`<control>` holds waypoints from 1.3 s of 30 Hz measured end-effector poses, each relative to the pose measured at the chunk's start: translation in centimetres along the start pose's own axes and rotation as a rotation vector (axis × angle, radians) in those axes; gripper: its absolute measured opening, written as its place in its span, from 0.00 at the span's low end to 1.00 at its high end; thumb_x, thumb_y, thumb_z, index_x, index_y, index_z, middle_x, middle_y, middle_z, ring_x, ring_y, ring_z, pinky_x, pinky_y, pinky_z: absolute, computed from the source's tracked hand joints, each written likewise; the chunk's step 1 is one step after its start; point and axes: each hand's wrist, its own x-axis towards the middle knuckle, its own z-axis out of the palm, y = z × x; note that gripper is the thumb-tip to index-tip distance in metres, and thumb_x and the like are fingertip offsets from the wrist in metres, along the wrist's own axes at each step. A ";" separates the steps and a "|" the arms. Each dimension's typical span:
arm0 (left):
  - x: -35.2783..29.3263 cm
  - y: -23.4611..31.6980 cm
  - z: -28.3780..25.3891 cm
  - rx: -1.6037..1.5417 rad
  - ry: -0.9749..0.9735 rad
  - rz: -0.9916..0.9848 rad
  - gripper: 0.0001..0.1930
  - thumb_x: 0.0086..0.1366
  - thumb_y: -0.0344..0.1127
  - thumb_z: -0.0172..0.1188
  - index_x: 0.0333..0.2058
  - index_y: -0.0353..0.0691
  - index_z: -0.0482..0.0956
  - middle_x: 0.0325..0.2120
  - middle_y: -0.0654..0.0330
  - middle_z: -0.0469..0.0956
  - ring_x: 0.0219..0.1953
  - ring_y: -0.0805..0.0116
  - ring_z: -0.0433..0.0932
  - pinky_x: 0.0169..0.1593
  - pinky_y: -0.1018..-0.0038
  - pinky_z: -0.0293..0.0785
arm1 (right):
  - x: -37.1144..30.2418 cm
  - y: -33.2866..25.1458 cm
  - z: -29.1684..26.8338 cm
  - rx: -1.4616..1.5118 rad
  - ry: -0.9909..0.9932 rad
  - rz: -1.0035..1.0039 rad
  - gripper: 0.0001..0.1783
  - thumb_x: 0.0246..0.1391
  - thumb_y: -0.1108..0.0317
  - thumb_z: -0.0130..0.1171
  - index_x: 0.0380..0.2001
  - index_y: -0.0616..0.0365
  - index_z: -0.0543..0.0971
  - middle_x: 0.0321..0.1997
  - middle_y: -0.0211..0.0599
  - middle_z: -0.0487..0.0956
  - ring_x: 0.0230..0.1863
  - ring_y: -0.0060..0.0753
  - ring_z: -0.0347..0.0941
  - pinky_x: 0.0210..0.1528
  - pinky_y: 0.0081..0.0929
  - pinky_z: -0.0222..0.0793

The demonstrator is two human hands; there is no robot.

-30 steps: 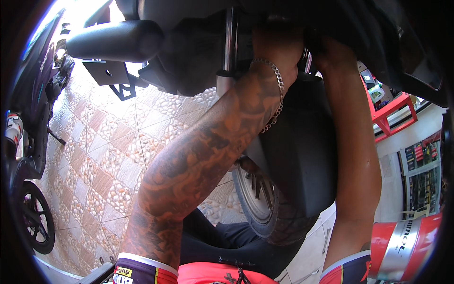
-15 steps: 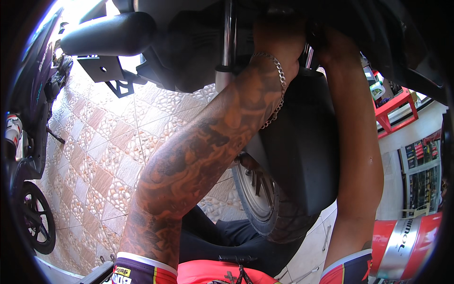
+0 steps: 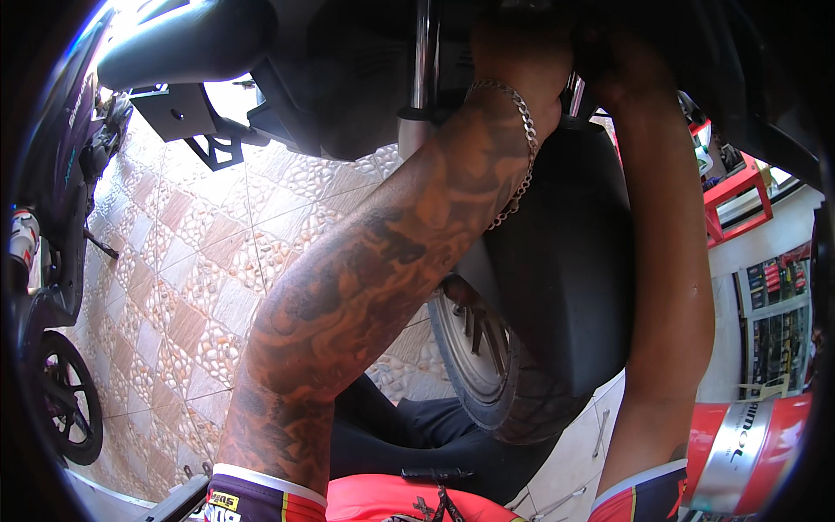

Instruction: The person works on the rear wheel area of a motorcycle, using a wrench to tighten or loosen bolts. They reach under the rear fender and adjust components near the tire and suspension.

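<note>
Both of my arms reach up under the dark front bodywork (image 3: 348,96) of a motorcycle. My left hand (image 3: 520,65), with a chain bracelet at its wrist, is up in the shadow beside the shiny fork tube (image 3: 425,56). Close by on the right, my right hand (image 3: 628,76) reaches into the same dark space. The fingers of both hands are lost in shadow, so what they touch or hold cannot be made out. Below them, the black front fender (image 3: 561,270) covers the front wheel (image 3: 474,348) between my forearms.
Another motorcycle (image 3: 65,217) stands at the far left on the patterned tile floor (image 3: 200,287). To the right are a red metal stand (image 3: 738,204), a shelf of goods (image 3: 778,304) and a red and silver drum (image 3: 744,457). Wrenches (image 3: 602,433) lie on the floor near the drum.
The wheel and fender sit slightly farther right, and the bodywork at the upper left is a little higher and farther left. Both hands have shifted slightly right, still up in the dark space.
</note>
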 end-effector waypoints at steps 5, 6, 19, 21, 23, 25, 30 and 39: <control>0.2 0.3 0.4 -0.056 -0.007 -0.025 0.06 0.65 0.28 0.56 0.37 0.38 0.82 0.32 0.56 0.81 0.38 0.66 0.82 0.41 0.70 0.78 | 0.0 -0.4 -0.1 -0.003 -0.010 0.007 0.24 0.74 0.55 0.45 0.62 0.60 0.72 0.57 0.41 0.77 0.57 0.40 0.72 0.60 0.40 0.72; 0.4 0.3 0.7 -0.069 -0.011 -0.030 0.06 0.65 0.28 0.57 0.37 0.38 0.82 0.33 0.56 0.81 0.38 0.66 0.82 0.41 0.70 0.78 | 0.2 -0.5 0.0 -0.006 -0.012 0.007 0.24 0.74 0.55 0.45 0.62 0.60 0.72 0.57 0.41 0.77 0.57 0.40 0.72 0.61 0.40 0.72; 0.5 1.1 0.7 -0.182 -0.003 -0.086 0.06 0.65 0.27 0.58 0.39 0.38 0.81 0.35 0.56 0.81 0.39 0.65 0.82 0.42 0.69 0.78 | 0.2 -2.0 -0.5 0.163 -0.015 0.125 0.25 0.75 0.55 0.43 0.63 0.63 0.70 0.58 0.41 0.76 0.56 0.39 0.72 0.58 0.36 0.74; 0.4 1.3 0.7 -0.201 -0.002 -0.101 0.06 0.65 0.26 0.59 0.40 0.37 0.81 0.35 0.56 0.81 0.39 0.65 0.82 0.42 0.69 0.78 | 0.3 -2.1 -0.7 0.179 -0.019 0.127 0.25 0.75 0.56 0.44 0.62 0.63 0.71 0.57 0.41 0.77 0.55 0.39 0.72 0.57 0.35 0.74; 0.3 1.4 0.7 -0.219 0.001 -0.116 0.06 0.65 0.26 0.59 0.40 0.37 0.81 0.35 0.56 0.81 0.39 0.65 0.82 0.42 0.69 0.79 | 0.2 -2.1 -1.0 0.134 -0.025 0.126 0.24 0.74 0.56 0.45 0.61 0.64 0.71 0.55 0.42 0.77 0.55 0.39 0.73 0.57 0.35 0.75; 0.2 1.4 0.8 -0.232 0.002 -0.127 0.07 0.65 0.26 0.59 0.41 0.37 0.81 0.35 0.56 0.81 0.40 0.65 0.82 0.42 0.69 0.79 | -0.3 -2.3 -1.4 0.028 -0.031 0.122 0.23 0.74 0.57 0.47 0.61 0.64 0.72 0.54 0.44 0.77 0.54 0.39 0.74 0.56 0.35 0.77; 0.3 1.0 0.9 -0.260 0.000 -0.131 0.07 0.64 0.25 0.60 0.41 0.37 0.81 0.36 0.56 0.81 0.40 0.64 0.81 0.43 0.69 0.79 | -0.7 -3.3 -2.3 0.275 0.071 0.348 0.24 0.73 0.57 0.50 0.58 0.68 0.73 0.52 0.49 0.77 0.49 0.41 0.78 0.52 0.34 0.81; 0.3 0.3 0.5 -0.340 -0.032 -0.155 0.09 0.64 0.24 0.61 0.43 0.37 0.80 0.37 0.55 0.81 0.40 0.64 0.81 0.44 0.68 0.79 | -1.0 -4.2 -2.1 0.011 -0.104 0.384 0.24 0.72 0.55 0.51 0.52 0.71 0.74 0.42 0.54 0.79 0.37 0.40 0.81 0.32 0.29 0.85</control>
